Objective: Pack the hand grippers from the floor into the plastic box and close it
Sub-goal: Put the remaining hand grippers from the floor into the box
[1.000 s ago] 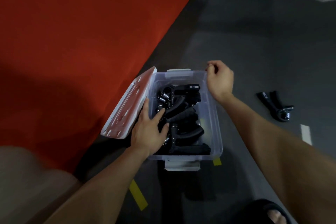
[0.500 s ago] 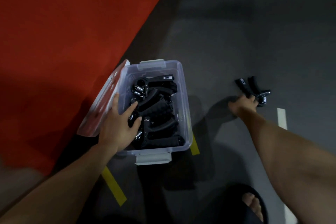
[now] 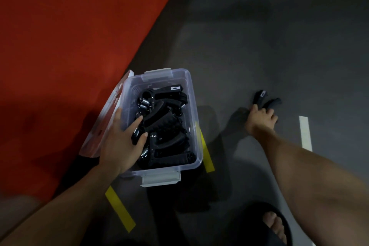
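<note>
A clear plastic box stands on the grey floor, holding several black hand grippers with metal springs. Its lid leans against the box's left side, by the red mat. My left hand rests over the box's left wall, thumb outside, fingers inside touching the grippers. To the right of the box my right hand is closed around one black hand gripper, whose two handles stick out beyond my fingers, just above the floor.
A large red mat fills the left. Yellow tape strips lie near the box, and a white tape strip lies right of my right hand. My foot in a black slipper is at the bottom.
My right hand left the box's far right corner, reached right to the gripper on the floor and closed on it. My left hand stayed on the box.
</note>
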